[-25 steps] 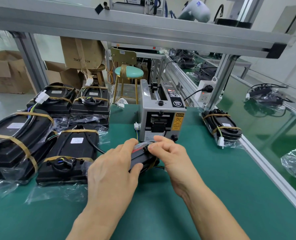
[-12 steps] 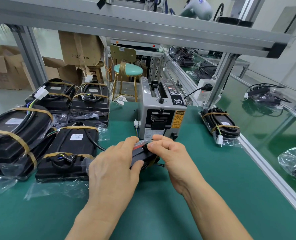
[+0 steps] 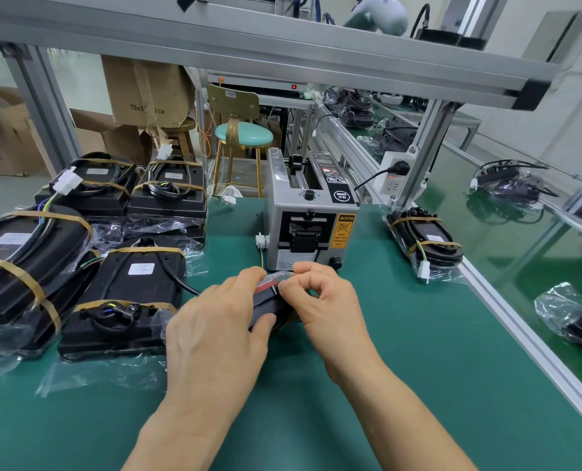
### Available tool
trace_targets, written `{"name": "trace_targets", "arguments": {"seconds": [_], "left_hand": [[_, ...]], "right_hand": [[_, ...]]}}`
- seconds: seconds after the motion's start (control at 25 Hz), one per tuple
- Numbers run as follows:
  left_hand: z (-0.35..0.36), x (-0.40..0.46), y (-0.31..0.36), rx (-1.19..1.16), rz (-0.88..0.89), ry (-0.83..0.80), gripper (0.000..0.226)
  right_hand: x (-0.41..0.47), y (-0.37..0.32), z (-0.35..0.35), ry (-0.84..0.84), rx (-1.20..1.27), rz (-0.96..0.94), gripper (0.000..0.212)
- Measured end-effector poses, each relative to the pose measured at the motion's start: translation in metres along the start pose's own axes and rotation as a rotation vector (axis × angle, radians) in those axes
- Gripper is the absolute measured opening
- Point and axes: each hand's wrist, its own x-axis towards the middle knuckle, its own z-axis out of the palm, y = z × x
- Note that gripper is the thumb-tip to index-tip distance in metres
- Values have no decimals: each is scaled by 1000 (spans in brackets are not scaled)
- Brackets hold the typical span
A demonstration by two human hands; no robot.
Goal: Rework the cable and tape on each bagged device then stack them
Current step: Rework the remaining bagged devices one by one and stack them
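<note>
A black bagged device (image 3: 265, 305) lies on the green mat in front of the tape dispenser, mostly hidden under my hands. My left hand (image 3: 218, 331) grips its near side, thumb curled under the edge. My right hand (image 3: 323, 297) pinches something at its top, by a red-marked part under clear plastic; what it pinches is too small to tell. A thin yellow-green cable (image 3: 263, 258) runs from there up to a white connector (image 3: 261, 240). Several taped, bagged devices (image 3: 129, 294) lie stacked at the left.
A grey tape dispenser (image 3: 311, 229) stands just behind my hands. One more taped device (image 3: 425, 239) lies at the right by the aluminium table rail (image 3: 527, 338). A frame post (image 3: 422, 154) with a power strip rises behind. Cardboard boxes and a stool stand beyond the table.
Both hands stay on the device; my right fingers have shifted slightly at its top. The view has tilted a little.
</note>
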Motion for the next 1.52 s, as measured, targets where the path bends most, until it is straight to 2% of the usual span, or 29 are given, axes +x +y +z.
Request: {"name": "trace_targets", "arguments": {"seconds": [0.56,0.76,0.92,1.0,1.08,1.28,1.44,1.52], "left_hand": [[1,0,1,7,5,-2,47],[1,-1,1,5,2,-14,47],[0,-1,0,-5,-19,-22,45],[0,-1,0,-5,-29,-24,45],[1,-1,1,-10,-28,-24,46],[1,-2,0,5,-23,-16,46],[4,-2,-2,2,-13,-1,46],[5,-2,-4,-4,10,-3,48]], "right_hand": [[-1,6,1,57,-33,-26,23],[-3,4,3,70,-44,-20,32],[0,5,7,118,-4,19,15],[0,8,9,117,132,71,28],[0,8,11,106,212,112,31],[0,14,16,115,274,141,26],[-1,19,10,14,214,83,46],[4,19,5,14,255,114,40]]}}
